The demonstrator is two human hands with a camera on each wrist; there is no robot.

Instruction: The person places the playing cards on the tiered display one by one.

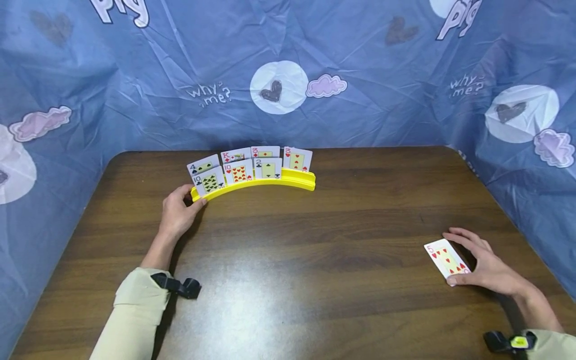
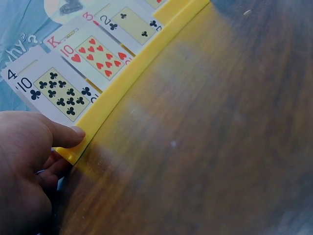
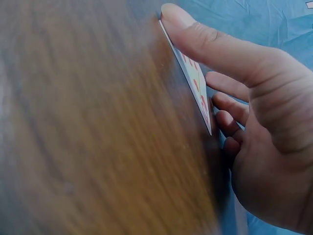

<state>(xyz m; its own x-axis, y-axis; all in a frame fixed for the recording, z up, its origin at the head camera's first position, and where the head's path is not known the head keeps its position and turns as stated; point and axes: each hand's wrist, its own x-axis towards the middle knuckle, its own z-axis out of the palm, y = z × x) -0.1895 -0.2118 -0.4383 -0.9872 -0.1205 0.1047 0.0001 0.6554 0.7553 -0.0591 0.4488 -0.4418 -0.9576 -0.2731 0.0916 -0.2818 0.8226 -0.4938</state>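
A curved yellow card holder (image 1: 256, 184) stands at the far left of the table, and my left hand (image 1: 176, 212) grips its left end, thumb (image 2: 73, 136) on the front. Playing cards lean in it in two rows. The front row shows a ten of clubs (image 1: 209, 182), a ten of hearts (image 1: 239, 172) and a two of clubs (image 1: 268, 169). Behind are a four (image 1: 202, 163), a king (image 1: 234, 155), a three of diamonds (image 1: 265, 150) and a three of hearts (image 1: 297, 159). At the right, my right hand (image 1: 490, 265) holds a face-up five of hearts (image 1: 447, 260) between thumb and fingers.
The brown wooden table (image 1: 315, 260) has rounded far corners. A blue printed cloth (image 1: 378, 100) hangs behind it and along both sides. Black straps with small devices (image 1: 177, 285) sit around both wrists.
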